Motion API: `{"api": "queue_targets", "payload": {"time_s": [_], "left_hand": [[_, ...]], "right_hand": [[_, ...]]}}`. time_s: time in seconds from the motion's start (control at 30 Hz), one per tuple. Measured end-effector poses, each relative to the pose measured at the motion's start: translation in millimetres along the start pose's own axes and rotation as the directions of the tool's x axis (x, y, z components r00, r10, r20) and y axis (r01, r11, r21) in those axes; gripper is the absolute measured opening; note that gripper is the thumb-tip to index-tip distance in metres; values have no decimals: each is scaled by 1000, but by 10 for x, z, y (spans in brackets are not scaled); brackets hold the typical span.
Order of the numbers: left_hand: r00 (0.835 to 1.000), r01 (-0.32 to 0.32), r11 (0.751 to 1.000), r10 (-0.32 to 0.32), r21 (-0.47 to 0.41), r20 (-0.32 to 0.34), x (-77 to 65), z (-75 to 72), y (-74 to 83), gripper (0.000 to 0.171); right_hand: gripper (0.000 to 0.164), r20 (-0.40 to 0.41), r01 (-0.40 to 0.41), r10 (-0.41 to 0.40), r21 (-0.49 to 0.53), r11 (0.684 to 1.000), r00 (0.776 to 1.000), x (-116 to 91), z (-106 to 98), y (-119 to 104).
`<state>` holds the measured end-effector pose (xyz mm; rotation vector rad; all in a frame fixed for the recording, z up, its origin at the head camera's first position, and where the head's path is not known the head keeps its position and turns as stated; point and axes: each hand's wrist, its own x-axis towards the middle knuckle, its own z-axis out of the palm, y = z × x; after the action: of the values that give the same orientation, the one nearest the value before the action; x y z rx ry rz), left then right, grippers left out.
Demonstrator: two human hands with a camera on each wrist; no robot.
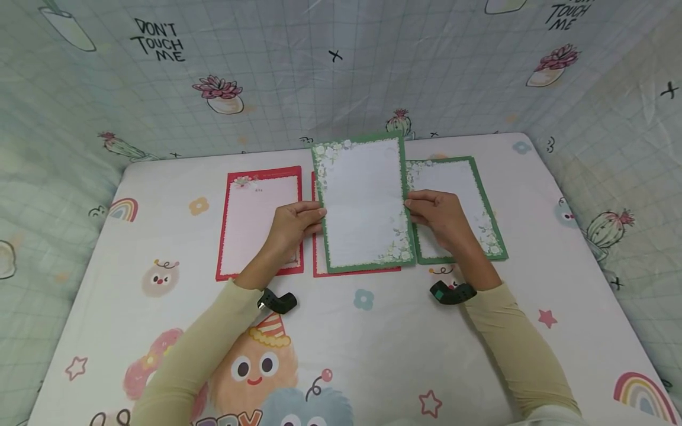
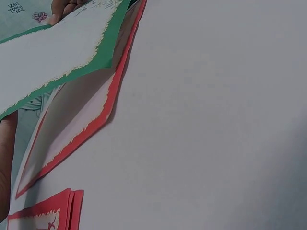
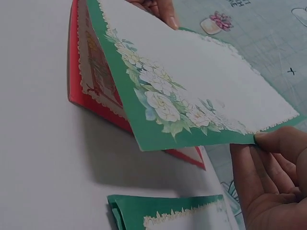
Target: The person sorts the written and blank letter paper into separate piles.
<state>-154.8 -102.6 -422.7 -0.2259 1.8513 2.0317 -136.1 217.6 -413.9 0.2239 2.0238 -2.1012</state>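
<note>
A green-bordered sheet of paper (image 1: 364, 201) with white flowers in two corners is held up between both hands. My left hand (image 1: 295, 223) pinches its left edge, and my right hand (image 1: 438, 216) pinches its right edge. Under it, mostly covered, lies a red-bordered sheet (image 2: 84, 129). To the left is a red-bordered stack (image 1: 261, 231) with a pink inner area; its layered edges show in the left wrist view. Beneath my right hand lies another green-bordered stack (image 1: 487, 219), its layers visible in the right wrist view.
The white table cover (image 1: 362, 355) has printed cartoon figures, stars and rainbows. A patterned curtain (image 1: 277, 59) stands behind and at both sides. Each wrist wears a dark strapped device (image 1: 452, 293).
</note>
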Motion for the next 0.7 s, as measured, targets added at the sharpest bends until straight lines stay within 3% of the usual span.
{"api": "queue_targets", "payload": {"time_s": [0.4, 0.7], "left_hand": [[1000, 2, 1000, -2, 6, 1, 35, 107, -3, 35], [999, -35, 999, 35, -6, 34, 54, 214, -22, 31]], "right_hand": [[39, -8, 25, -25, 15, 1000, 1000, -47, -95, -26], [28, -47, 19, -18, 23, 1000, 999, -107, -188, -28]]}}
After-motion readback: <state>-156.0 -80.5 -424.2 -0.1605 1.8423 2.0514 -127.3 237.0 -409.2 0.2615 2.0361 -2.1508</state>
